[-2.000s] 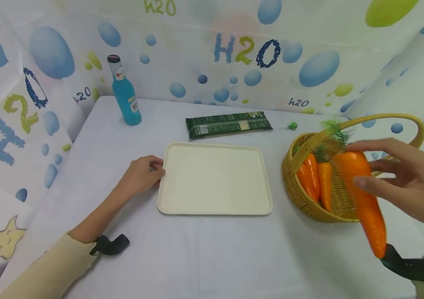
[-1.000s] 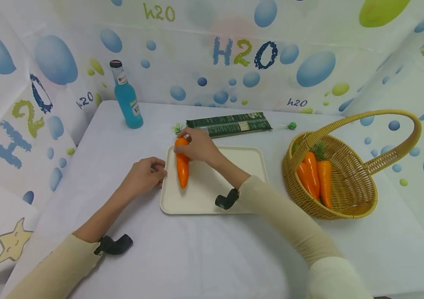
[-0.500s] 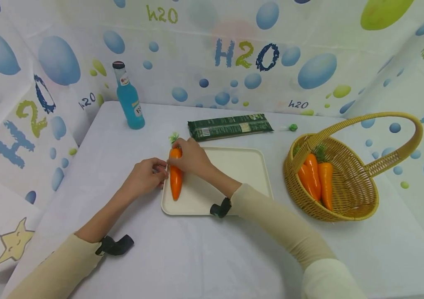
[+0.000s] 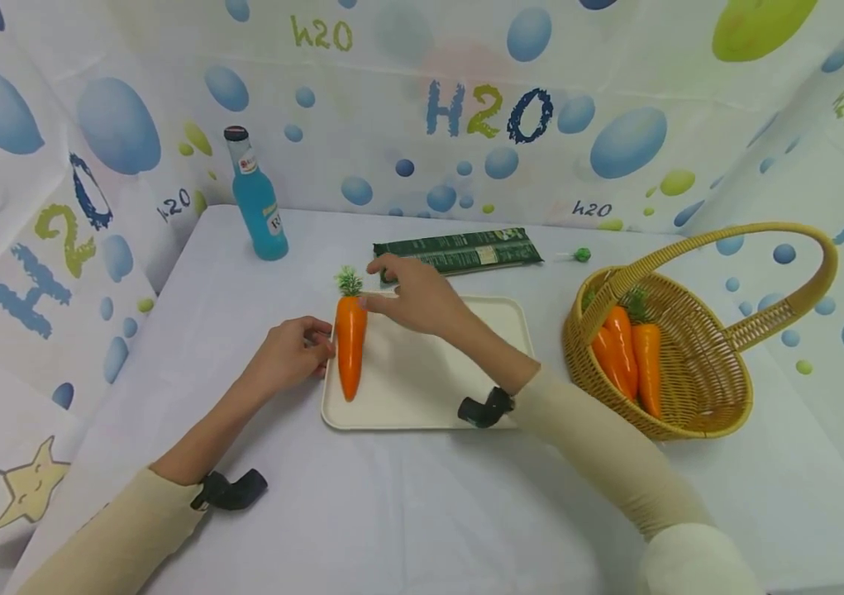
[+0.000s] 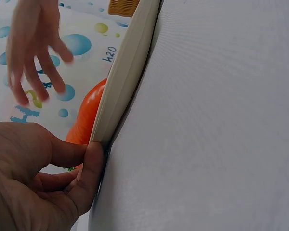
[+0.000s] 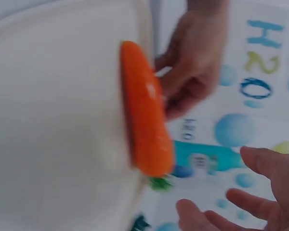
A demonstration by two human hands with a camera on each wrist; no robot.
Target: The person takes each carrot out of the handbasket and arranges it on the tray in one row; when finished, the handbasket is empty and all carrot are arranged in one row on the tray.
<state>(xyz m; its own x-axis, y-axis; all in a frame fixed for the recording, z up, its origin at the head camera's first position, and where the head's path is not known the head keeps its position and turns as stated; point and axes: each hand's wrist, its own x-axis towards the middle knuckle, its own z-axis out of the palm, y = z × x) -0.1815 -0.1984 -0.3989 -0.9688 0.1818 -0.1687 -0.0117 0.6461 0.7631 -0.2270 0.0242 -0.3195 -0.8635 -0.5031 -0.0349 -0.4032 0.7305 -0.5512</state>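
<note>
An orange carrot (image 4: 350,347) with a frilly green top lies along the left side of a cream rectangular tray (image 4: 451,364), its leaves past the far rim. My left hand (image 4: 289,354) pinches the tray's left edge between thumb and fingers; the left wrist view shows this grip on the rim (image 5: 120,82). Just right of the carrot's thick end, my right hand (image 4: 422,297) hovers over the tray's far left part. Its fingers are spread and hold nothing, as the right wrist view shows with the hand (image 6: 250,197) apart from the carrot (image 6: 147,110).
To the right stands a wicker basket (image 4: 704,364) with a tall handle and several carrots (image 4: 618,355) inside. Behind the tray lies a green packet (image 4: 466,252), with a green lollipop (image 4: 581,254) beside it. A blue bottle (image 4: 261,211) stands at the back left.
My right hand carried the carrot from the basket side to the tray, set it along the left edge, then let go and drew slightly away to the right. My left hand stayed at the rim.
</note>
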